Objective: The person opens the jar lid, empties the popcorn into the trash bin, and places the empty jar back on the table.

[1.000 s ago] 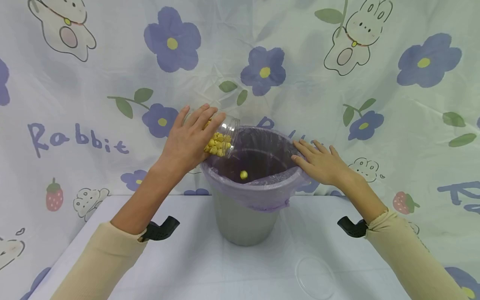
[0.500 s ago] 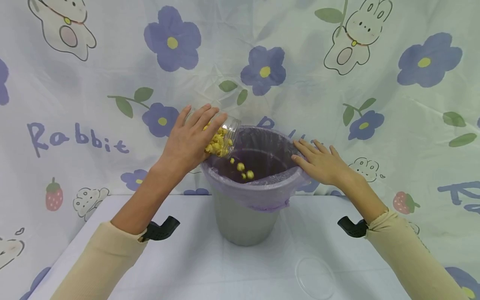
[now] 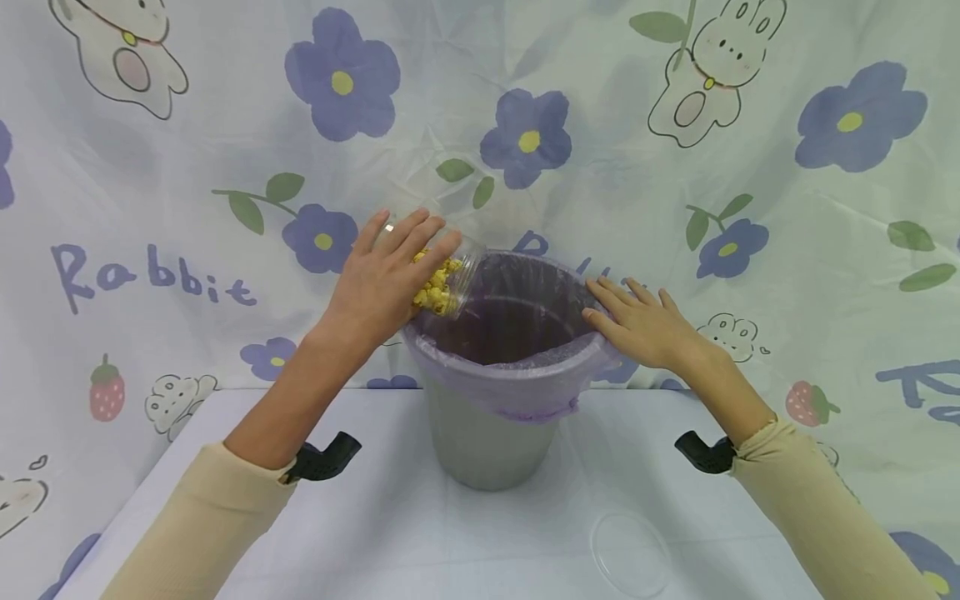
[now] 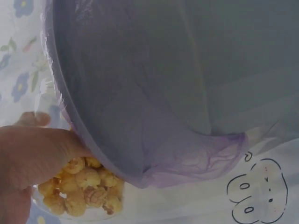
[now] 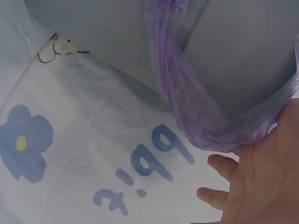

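Note:
My left hand (image 3: 378,283) grips a clear jar (image 3: 471,271), which lies tipped sideways with its mouth over the left rim of a grey trash can (image 3: 487,450). Yellow popcorn (image 3: 437,290) fills the lower part of the jar; in the left wrist view the popcorn (image 4: 86,186) shows through its wall, beside the thumb (image 4: 51,151). A purple trash bag (image 3: 517,387) lines the can and folds out over its rim. On the right side of that rim rests my right hand (image 3: 641,323), its fingers extended. The bottom of the can is hidden in shadow.
A clear round lid (image 3: 630,554) lies on the white tabletop (image 3: 360,533), in front and to the right of the can. Close behind the can hangs a cloth (image 3: 435,100) printed with flowers and rabbits.
One popcorn piece was dropping one second ago and several half a second ago; no piece shows in the air now. The jar has shifted slightly right; the right hand stays put.

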Demonstrator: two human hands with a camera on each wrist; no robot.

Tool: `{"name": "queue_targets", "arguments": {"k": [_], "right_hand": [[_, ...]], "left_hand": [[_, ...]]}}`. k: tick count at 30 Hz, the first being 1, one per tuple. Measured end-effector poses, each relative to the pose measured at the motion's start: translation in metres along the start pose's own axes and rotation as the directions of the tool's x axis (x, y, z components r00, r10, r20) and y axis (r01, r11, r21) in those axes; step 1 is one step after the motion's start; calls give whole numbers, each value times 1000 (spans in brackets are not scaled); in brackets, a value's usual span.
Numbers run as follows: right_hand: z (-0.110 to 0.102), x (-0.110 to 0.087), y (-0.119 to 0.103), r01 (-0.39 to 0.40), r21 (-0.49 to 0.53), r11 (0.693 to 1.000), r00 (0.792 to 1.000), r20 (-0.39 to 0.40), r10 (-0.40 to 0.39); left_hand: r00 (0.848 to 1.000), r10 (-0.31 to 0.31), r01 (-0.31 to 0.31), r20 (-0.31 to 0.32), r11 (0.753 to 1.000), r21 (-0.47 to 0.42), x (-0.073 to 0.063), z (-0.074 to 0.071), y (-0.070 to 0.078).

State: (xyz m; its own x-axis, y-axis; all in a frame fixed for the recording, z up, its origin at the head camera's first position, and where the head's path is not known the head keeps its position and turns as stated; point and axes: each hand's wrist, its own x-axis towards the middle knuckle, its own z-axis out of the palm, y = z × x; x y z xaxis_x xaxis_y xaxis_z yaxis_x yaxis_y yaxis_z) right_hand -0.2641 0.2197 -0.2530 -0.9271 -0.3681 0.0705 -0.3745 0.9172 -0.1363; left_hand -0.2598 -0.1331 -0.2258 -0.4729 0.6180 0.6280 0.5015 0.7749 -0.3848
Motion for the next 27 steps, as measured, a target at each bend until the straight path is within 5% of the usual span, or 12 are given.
{"name": "queue_targets", "arguments": {"k": [27], "right_hand": [[-1, 0, 0, -7, 4, 1000, 1000, 1, 7]], "left_hand": [[998, 50, -49, -31, 998, 39, 2, 5, 6]]}}
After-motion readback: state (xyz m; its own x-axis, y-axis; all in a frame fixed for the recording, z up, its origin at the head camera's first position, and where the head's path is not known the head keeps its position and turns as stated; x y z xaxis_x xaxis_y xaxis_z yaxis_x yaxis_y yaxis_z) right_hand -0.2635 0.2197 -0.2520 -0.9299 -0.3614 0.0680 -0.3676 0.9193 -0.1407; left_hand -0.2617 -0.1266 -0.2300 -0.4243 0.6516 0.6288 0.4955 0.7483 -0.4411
